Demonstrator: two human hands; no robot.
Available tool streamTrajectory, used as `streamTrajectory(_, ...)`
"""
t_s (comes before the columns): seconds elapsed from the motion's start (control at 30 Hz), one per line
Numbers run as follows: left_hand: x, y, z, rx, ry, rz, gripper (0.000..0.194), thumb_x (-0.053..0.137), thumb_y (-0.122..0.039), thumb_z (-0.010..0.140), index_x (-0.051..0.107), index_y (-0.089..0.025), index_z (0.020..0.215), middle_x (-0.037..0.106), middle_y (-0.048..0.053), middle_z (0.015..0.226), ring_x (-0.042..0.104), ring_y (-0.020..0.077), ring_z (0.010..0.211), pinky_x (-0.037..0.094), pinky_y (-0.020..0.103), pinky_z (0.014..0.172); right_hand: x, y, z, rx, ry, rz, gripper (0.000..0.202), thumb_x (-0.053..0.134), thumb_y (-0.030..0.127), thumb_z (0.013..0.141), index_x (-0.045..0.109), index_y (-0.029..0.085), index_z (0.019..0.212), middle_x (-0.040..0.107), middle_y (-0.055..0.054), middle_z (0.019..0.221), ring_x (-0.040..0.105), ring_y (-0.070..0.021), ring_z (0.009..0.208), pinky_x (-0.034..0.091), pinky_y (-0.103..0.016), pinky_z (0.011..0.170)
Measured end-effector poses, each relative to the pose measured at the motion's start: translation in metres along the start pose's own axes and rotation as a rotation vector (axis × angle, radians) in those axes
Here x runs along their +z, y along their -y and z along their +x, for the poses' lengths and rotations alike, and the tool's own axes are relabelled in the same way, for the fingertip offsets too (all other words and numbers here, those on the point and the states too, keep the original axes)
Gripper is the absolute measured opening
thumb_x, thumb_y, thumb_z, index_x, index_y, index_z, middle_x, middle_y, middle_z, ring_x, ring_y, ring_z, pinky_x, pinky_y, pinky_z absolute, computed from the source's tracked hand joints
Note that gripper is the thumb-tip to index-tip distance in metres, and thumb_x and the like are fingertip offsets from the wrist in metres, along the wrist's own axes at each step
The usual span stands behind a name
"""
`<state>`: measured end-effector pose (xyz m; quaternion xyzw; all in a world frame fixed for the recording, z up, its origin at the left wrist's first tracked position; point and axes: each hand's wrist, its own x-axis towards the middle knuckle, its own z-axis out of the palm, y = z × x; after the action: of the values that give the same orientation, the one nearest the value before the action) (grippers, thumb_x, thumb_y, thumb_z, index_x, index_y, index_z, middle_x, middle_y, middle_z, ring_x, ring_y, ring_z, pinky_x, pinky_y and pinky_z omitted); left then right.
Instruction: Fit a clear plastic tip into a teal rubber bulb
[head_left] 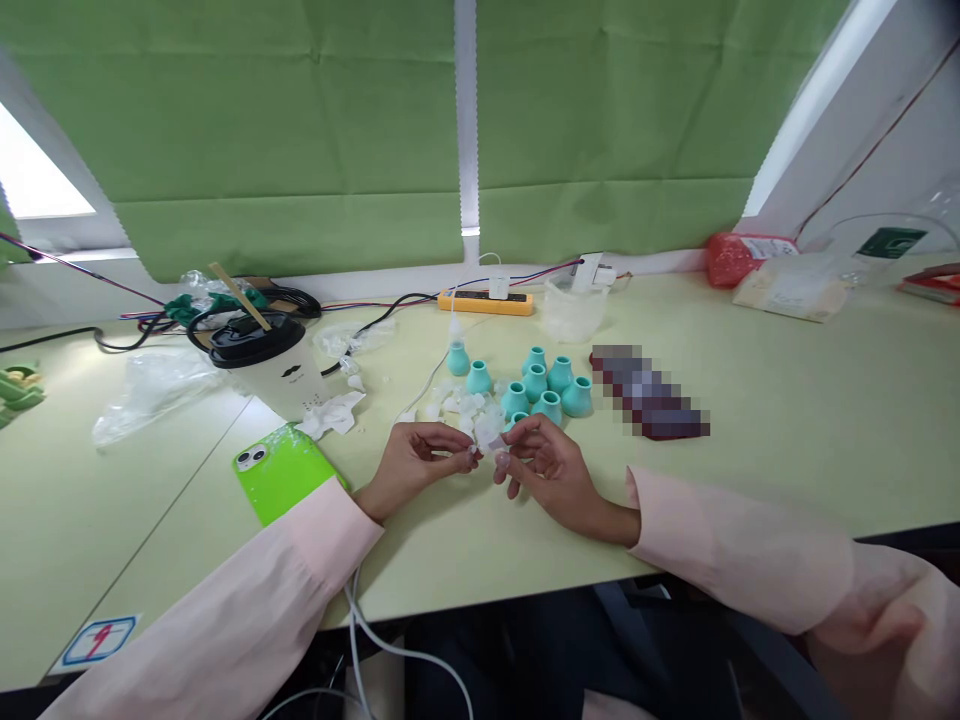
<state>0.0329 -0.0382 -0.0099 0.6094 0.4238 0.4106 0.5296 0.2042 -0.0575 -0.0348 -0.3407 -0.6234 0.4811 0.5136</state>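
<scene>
Both hands meet over the table at the near side of a pile of small translucent white pieces (474,408). My left hand (426,460) pinches one small whitish piece between thumb and fingertips. Close beside it, my right hand (551,475) has thumb and forefinger closed on a translucent white piece (489,440); whether both hands share one piece is too small to tell. Several turquoise vase-shaped pieces (535,383) stand upright just behind and beside the right hand, one partly hidden by it.
At the left are a lidded cup with a straw (270,365), a green phone (281,470) and crumpled plastic (161,385). Behind lie an orange power strip (480,303) and a translucent tub (574,310). A pixelated dark object (649,395) and red bag (731,262) are rightward.
</scene>
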Motion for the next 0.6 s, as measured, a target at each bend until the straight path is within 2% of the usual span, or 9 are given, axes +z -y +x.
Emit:
streamTrajectory(0.13, 0.0023, -0.0022, -0.0022, -0.002, -0.028, 0.008, 0.019, 0.071, -0.02, 0.052, 0.064, -0.01, 0.067, 0.064, 0.003, 0.06, 0.06, 0.0139, 0.058, 0.051, 0.024, 0.057, -0.0002, 0.001, -0.0009, -0.02, -0.016, -0.053, 0.017, 0.054, 0.03, 0.073, 0.043, 0.02, 0.08, 0.053, 0.001, 0.071, 0.057, -0.0101, 0.061, 0.049, -0.02, 0.044)
streamTrajectory(0.27, 0.0048, -0.0031, -0.0041, -0.008, -0.03, 0.004, 0.02, 0.071, -0.02, 0.051, 0.065, -0.01, 0.067, 0.064, 0.003, 0.061, 0.058, 0.0134, 0.056, 0.05, 0.025, 0.055, 0.0001, 0.0017, -0.002, -0.029, -0.023, -0.169, 0.02, 0.056, 0.031, 0.071, 0.049, 0.021, 0.087, 0.057, -0.003, 0.083, 0.059, -0.0135, 0.07, 0.051, -0.021, 0.045)
streamTrajectory(0.4, 0.0039, -0.0012, -0.0038, -0.066, -0.035, -0.063, 0.023, 0.072, -0.019, 0.049, 0.066, -0.01, 0.069, 0.065, 0.004, 0.065, 0.059, 0.0146, 0.06, 0.051, 0.027, 0.06, 0.0005, 0.0014, -0.0016, -0.037, -0.009, -0.239, 0.023, 0.055, 0.031, 0.072, 0.052, 0.021, 0.093, 0.058, -0.005, 0.092, 0.059, -0.0177, 0.082, 0.053, -0.022, 0.048)
streamTrajectory(0.6, -0.0002, 0.0045, -0.002, -0.194, -0.004, -0.21, 0.025, 0.072, -0.018, 0.05, 0.065, -0.011, 0.073, 0.066, 0.002, 0.063, 0.06, 0.0122, 0.058, 0.051, 0.027, 0.064, 0.0009, -0.0004, -0.0021, -0.056, -0.018, -0.27, 0.024, 0.055, 0.031, 0.072, 0.053, 0.02, 0.094, 0.059, -0.004, 0.086, 0.058, -0.011, 0.061, 0.052, -0.023, 0.047)
